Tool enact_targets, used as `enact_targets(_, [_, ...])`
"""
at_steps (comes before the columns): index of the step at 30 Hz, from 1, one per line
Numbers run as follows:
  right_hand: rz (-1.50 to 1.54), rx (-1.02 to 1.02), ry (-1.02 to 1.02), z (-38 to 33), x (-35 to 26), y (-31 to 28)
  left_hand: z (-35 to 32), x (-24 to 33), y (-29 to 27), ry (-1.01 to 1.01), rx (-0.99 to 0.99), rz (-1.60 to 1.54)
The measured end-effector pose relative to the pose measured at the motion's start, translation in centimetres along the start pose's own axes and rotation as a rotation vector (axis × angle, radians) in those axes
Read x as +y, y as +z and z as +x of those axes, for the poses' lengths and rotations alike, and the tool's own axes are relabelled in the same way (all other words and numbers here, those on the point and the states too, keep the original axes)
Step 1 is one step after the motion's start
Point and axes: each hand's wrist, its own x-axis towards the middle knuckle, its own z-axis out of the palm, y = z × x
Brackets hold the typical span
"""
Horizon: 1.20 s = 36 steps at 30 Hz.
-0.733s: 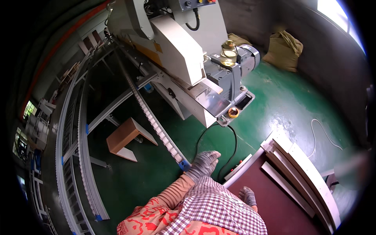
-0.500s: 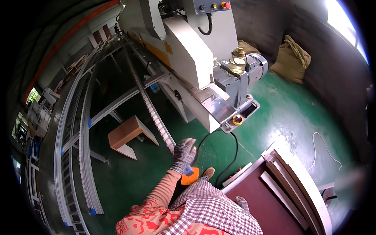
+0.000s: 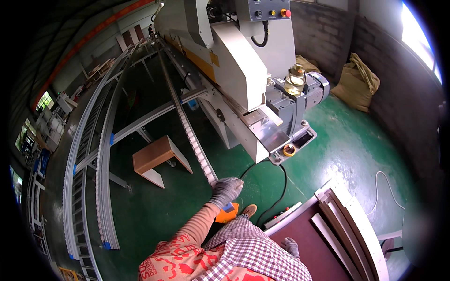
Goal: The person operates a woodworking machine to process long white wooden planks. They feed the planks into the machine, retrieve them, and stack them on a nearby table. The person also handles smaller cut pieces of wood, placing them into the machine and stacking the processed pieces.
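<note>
My left hand point(image 3: 227, 189), in a grey glove, lies over the near end of a long roller rail point(image 3: 200, 159), its fingers curled around it. Past the wrist, the rail's blue end cap point(image 3: 228, 207) shows beside an orange piece point(image 3: 227, 214). Beside my checked apron, my right hand point(image 3: 290, 247), also gloved, rests at the edge of a dark red tabletop point(image 3: 304, 234). Its fingers lie stretched on the surface with nothing visible in them; the apron partly covers this hand. Several long narrow strips point(image 3: 344, 225) lie on the tabletop to its right.
A large machine point(image 3: 241, 65) with a motor point(image 3: 316, 89) and a control panel point(image 3: 269, 10) stands ahead. A brown bench-like piece point(image 3: 157, 152) sits on the green floor at left, near more roller rails point(image 3: 104, 187). A black cable point(image 3: 285, 182) curves across the floor; sacks point(image 3: 356, 82) lean by the wall.
My left hand has curled its fingers more and stays at the rail's end. The view has shifted slightly, so the machine sits farther right and lower. My right hand stays at the tabletop edge.
</note>
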Motion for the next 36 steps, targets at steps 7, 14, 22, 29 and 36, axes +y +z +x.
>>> enact_targets(7, [-0.042, -0.054, -0.023, 1.3, 1.5, 0.1, 0.1, 0.2, -0.2, -0.039, -0.048, 0.052])
enact_targets(14, [-0.087, -0.036, -0.04, 0.0, 1.6, 0.8, 0.1, 0.3, -0.1, -0.046, -0.04, 0.07])
enact_targets(22, [-0.077, -0.082, -0.02, -0.8, -0.1, 1.3, 0.2, 0.6, -0.6, -0.028, -0.05, 0.018])
enact_targets(29, [-0.098, -0.126, -0.048, -1.7, -2.6, 2.5, 0.1, 0.2, -0.3, -0.03, -0.023, -0.007])
enact_targets(36, [-0.041, -0.216, -0.168, -1.6, -7.1, 4.9, 0.2, 0.4, -0.7, 0.019, 0.008, -0.046])
